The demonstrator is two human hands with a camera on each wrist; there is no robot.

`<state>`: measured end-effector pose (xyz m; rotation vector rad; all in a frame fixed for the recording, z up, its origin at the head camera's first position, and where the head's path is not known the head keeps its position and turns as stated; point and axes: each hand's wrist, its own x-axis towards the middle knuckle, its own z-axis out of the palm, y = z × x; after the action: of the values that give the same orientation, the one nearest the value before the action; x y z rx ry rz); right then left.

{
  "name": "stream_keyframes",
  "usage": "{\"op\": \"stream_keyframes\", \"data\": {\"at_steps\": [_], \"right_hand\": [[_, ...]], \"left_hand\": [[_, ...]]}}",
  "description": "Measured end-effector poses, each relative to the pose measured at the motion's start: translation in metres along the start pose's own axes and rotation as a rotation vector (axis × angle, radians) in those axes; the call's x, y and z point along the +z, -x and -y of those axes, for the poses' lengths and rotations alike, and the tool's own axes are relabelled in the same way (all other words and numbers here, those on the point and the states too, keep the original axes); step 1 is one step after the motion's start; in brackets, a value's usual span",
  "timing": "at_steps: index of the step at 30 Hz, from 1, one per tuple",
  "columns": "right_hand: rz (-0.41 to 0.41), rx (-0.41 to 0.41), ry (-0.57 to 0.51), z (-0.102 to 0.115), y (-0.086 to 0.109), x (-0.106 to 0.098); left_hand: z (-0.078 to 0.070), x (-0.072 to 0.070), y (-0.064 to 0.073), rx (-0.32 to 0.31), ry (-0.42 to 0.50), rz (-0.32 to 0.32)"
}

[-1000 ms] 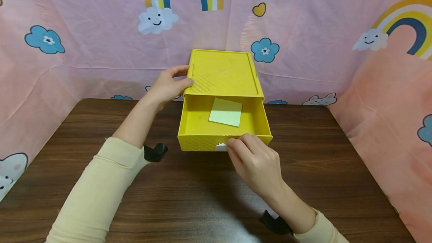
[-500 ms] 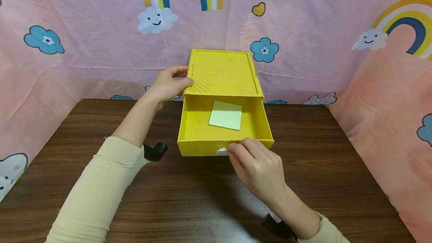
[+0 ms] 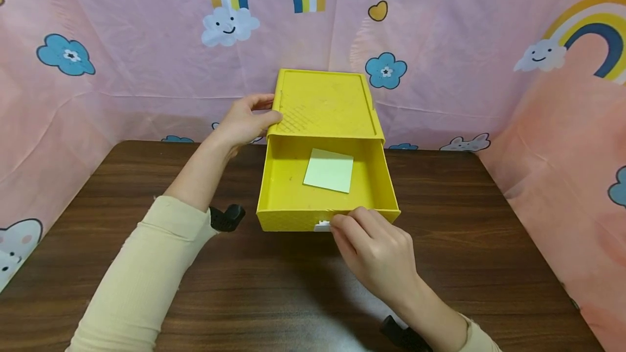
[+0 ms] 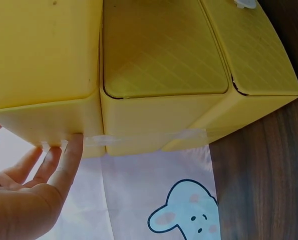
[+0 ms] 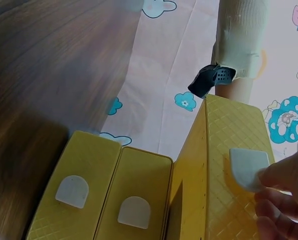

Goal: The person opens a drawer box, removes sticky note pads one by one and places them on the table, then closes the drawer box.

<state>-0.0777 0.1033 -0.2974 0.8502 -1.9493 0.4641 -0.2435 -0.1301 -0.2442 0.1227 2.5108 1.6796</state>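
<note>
A yellow plastic drawer cabinet (image 3: 327, 105) stands at the back of the table, its top drawer (image 3: 288, 220) pulled well out. Inside this drawer lies a pale green sticky-note pad (image 3: 330, 171), flat and slightly turned. My right hand (image 3: 379, 251) pinches the white handle (image 5: 246, 167) on the drawer front between thumb and fingers. At the cabinet's left side is my left hand (image 3: 244, 121), thumb at the top edge. In the left wrist view, the extended fingers (image 4: 68, 162) press on the side wall of the cabinet's upper section.
Two lower drawers, the middle drawer (image 5: 151, 175) and the bottom drawer (image 5: 96, 155), are closed below the top one, each with a white handle. Dark wooden table (image 3: 254, 297) spreads in front. A printed pink cloth (image 3: 161, 58) hangs close behind and at both sides.
My right hand has drawn the top drawer farther out toward me, and the sticky-note pad has come along with it. The left hand stays at the cabinet's side.
</note>
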Motion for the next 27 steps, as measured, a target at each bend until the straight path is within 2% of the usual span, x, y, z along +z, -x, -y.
{"op": "stream_keyframes", "data": {"at_steps": [12, 22, 27], "right_hand": [[-0.023, -0.027, 0.004, 0.007, -0.001, -0.006], [-0.024, -0.057, 0.019, 0.013, 0.0, -0.01], [-0.026, -0.104, 0.036, 0.015, 0.002, -0.012]], "left_hand": [[-0.002, 0.001, 0.0, -0.021, 0.013, -0.001], [-0.001, 0.002, 0.0, -0.014, 0.034, -0.005], [-0.002, 0.001, 0.0, -0.014, 0.034, -0.004]]}}
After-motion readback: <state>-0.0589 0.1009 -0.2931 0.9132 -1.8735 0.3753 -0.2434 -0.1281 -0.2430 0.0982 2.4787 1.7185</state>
